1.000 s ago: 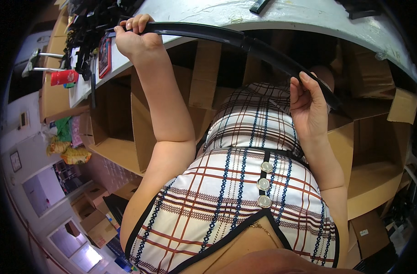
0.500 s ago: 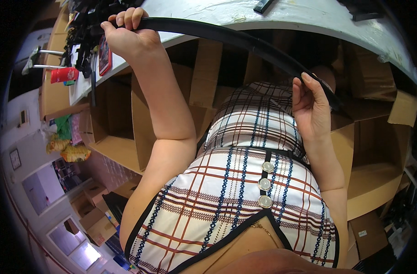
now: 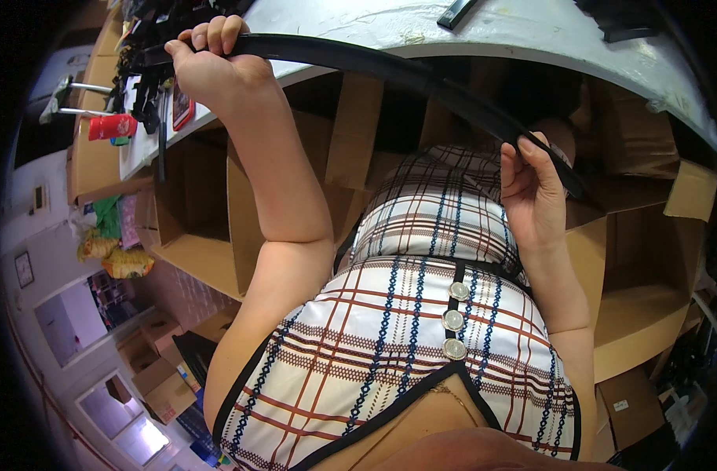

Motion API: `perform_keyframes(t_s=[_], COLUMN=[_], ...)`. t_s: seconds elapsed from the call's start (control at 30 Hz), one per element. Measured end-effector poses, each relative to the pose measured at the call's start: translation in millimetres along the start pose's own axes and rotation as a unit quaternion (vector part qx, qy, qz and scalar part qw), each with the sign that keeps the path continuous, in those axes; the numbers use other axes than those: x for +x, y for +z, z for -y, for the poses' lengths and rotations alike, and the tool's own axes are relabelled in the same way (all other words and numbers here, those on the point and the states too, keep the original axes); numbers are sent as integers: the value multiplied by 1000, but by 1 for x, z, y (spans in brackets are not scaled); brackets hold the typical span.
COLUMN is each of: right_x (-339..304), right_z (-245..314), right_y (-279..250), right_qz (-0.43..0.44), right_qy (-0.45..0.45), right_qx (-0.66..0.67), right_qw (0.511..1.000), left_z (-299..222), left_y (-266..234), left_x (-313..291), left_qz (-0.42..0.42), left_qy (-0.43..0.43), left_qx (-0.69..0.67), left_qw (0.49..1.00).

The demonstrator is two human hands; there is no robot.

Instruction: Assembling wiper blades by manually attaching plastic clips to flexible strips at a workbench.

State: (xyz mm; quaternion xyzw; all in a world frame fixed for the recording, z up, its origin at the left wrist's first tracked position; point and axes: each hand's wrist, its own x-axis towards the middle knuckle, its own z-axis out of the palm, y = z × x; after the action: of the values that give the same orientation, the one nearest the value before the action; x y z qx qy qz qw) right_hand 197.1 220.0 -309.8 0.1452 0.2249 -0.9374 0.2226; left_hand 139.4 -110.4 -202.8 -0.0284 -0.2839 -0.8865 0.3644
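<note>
A long, flat, glossy black strap (image 3: 358, 60), like a belt, stretches across in front of me, curving down from upper left to right. Near its left end my left hand (image 3: 221, 74) is closed round it, fingers curled over the top. Its far left tip reaches toward a tangle of black pieces (image 3: 142, 90) on the table. Toward the other end my right hand (image 3: 535, 196) pinches the strap between thumb and fingers. Beyond that pinch the tail slants down, dark against the shadowed boxes. The middle of the strap hangs just off the table's edge.
The white table (image 3: 327, 20) has a curved front edge beyond the strap. On it lie a small black bar (image 3: 456, 13), black strips (image 3: 629, 23) and a red-cased phone (image 3: 183, 108). A red packet (image 3: 113, 126) is at the left. Open cardboard boxes (image 3: 649, 282) stand under the table and on the right.
My left hand has shifted slightly left along with the strap, and more of its left end shows. My right hand sits slightly lower. Both hands keep their hold.
</note>
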Motion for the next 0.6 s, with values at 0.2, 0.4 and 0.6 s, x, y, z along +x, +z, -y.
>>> perform_keyframes(t_s=[0.2,0.4,0.6], right_x=[2,1,-13], right_z=[3,1,-19], right_y=[-3,-5,12], right_qz=[-27,-19,79], right_qy=[47,8,57], right_qx=[13,0,-41], right_qw=[998,1000,994], left_z=[-11,1,20], left_y=[8,9,9], left_x=[11,-3,-6], left_qz=[97,4,35], left_qy=[-52,24,-141], left_qx=[-73,54,-65], left_qw=[991,998,987])
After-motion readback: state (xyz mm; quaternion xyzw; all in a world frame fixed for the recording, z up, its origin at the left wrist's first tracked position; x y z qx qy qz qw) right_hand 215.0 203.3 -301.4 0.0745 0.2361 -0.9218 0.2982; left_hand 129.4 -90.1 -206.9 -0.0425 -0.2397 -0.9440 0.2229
